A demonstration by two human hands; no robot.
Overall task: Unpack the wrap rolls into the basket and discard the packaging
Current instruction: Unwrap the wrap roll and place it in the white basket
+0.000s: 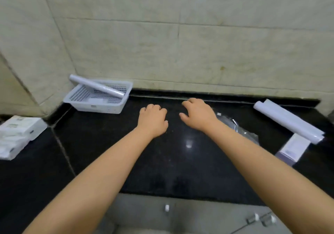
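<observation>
— Pale tiled walls are seen behind a black stone counter. What is laid out on it?

— Two bare forearms are stretched toward twelve o'clock over the middle. The left hand is held palm down with fingers curled under, gripping nothing. The right hand is held just beside it, fingers loosely bent and spread, also empty; whether the counter is touched cannot be told.

— And the task's things, by size?

— One white basket is placed at ten o'clock, in the wall corner. Two wrap rolls are counted. The wrapped roll is laid at three o'clock, its long axis running from eleven to five, its near end resting on one small lilac box. The bare roll is propped across the basket, long axis from ten to four, the far end raised over the rim and the near end lowered inside.

— Anything else?

— One stack of white packets is seen at nine o'clock. One crumpled clear wrapper is left just beside the right wrist, at two o'clock.
</observation>
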